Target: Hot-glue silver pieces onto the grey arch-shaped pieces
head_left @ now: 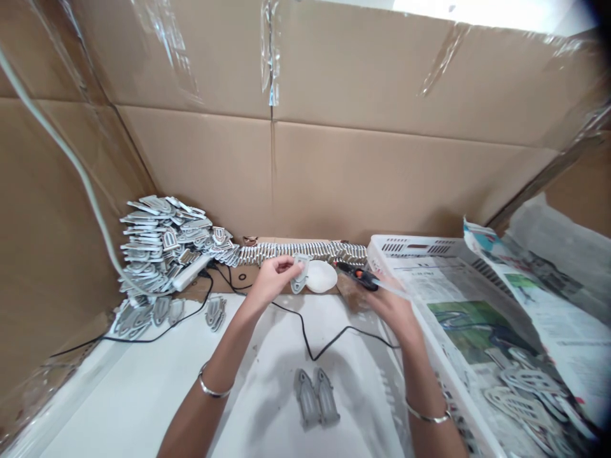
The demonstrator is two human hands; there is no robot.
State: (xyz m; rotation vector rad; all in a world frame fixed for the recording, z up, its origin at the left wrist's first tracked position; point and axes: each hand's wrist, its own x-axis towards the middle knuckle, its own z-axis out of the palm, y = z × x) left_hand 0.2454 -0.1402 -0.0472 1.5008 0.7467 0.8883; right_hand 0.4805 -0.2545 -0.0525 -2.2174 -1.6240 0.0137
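Pinched between the fingertips of my left hand (278, 275) is a small grey shield-shaped piece (299, 280), held upright. My right hand (389, 304) grips a black hot glue gun (359, 275) with orange parts, and a clear glue stick pokes out of its rear. The gun's tip points left, apart from the grey piece. Between the two hands sits a white round dish (321, 277). Nearer to me, two grey pieces (317, 397) lie side by side on the white table (267, 420).
A tall heap of grey-and-white pieces (162, 242) stands at left beside a white power strip (191, 273). A long row of pieces (305, 250) lines the cardboard wall (334, 178). A black cord (305, 337) crosses the table. At right, a white crate (429, 245) holds newspaper and several pieces.
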